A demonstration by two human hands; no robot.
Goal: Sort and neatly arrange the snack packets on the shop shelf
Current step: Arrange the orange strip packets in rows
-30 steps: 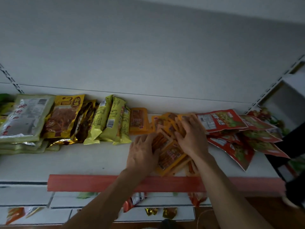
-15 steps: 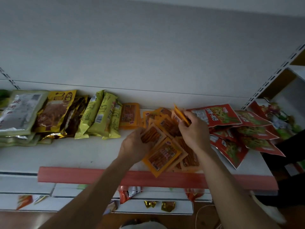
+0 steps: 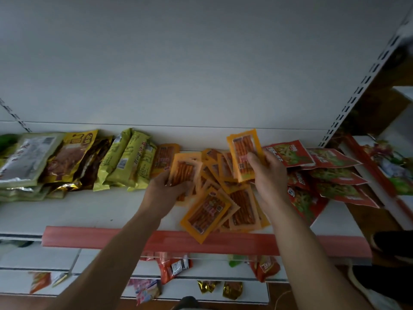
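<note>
The grip of the right hand (image 3: 267, 173) pinches a flat orange plastic snack packet (image 3: 244, 153), held above the loose orange pile (image 3: 210, 211) behind the red front strip (image 3: 111, 237) of the white shelf (image 3: 89, 209). The left hand (image 3: 165, 189) grips a second orange packet (image 3: 184, 171). Both are best squared edge to edge, faces matching, before stacking.

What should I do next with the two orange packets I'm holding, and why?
Probably lay the raised packet in your right hand onto the lower packet your left hand grips, edges aligned. Both look the same kind, and the orange heap on the shelf lies fanned and crooked, so a squared stack seems the tidiest start.
</note>
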